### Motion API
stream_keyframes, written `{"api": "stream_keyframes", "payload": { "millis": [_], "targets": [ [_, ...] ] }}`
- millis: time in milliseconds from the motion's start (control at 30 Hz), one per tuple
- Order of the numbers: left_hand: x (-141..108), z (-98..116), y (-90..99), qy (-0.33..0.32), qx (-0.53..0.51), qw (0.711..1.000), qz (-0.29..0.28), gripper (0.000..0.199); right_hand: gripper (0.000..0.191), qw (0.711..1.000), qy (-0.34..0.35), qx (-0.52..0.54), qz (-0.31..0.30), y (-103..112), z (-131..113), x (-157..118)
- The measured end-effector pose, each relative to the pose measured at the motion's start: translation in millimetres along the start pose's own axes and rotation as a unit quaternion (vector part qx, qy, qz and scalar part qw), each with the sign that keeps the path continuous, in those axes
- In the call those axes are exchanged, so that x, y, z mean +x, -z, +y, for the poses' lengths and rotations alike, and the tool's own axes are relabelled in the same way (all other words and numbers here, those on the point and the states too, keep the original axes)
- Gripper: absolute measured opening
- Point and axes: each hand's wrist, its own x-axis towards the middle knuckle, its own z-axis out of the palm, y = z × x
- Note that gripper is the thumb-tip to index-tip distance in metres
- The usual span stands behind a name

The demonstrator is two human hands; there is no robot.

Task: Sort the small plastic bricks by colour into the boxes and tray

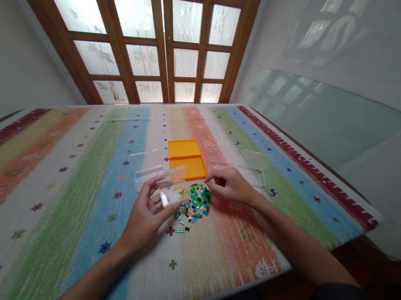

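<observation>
My left hand (146, 216) holds a small clear plastic box (169, 197) with its lid raised. Several yellow pieces (180, 191) lie inside it. Beside the box, on the striped tablecloth, is a pile of small green, blue, brown and white bricks (199, 201). My right hand (231, 185) is at the pile's right edge, thumb and forefinger pinched together; whatever is between the fingertips is too small to name. A green brick (180, 230) lies at the near side of the pile.
An open orange case (184, 148) lies flat beyond the pile. Open clear boxes stand on the left (147, 170) and on the right (255, 175). The striped tablecloth (142, 280) covers the table, with a glazed wooden door (118, 32) behind it.
</observation>
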Motion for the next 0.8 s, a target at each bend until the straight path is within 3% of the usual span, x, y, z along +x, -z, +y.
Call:
{"api": "stream_keyframes", "payload": {
  "millis": [133, 333, 800],
  "targets": [
    [2, 1, 1.7, 0.005, 0.008, 1.000, 0.014, 0.068, 0.021, 0.993, 0.002, -0.070, -0.091, 4, 13, -3],
    [2, 0, 3.5, 0.007, 0.032, 0.999, 0.025, 0.071, 0.022, 0.979, -0.003, -0.102, -0.175, 5, 15, -5],
    [5, 1, 5.6, 0.006, 0.019, 0.999, 0.032, 0.068, 0.024, 0.964, -0.018, -0.161, -0.209, 15, 12, -5]
  ]
}}
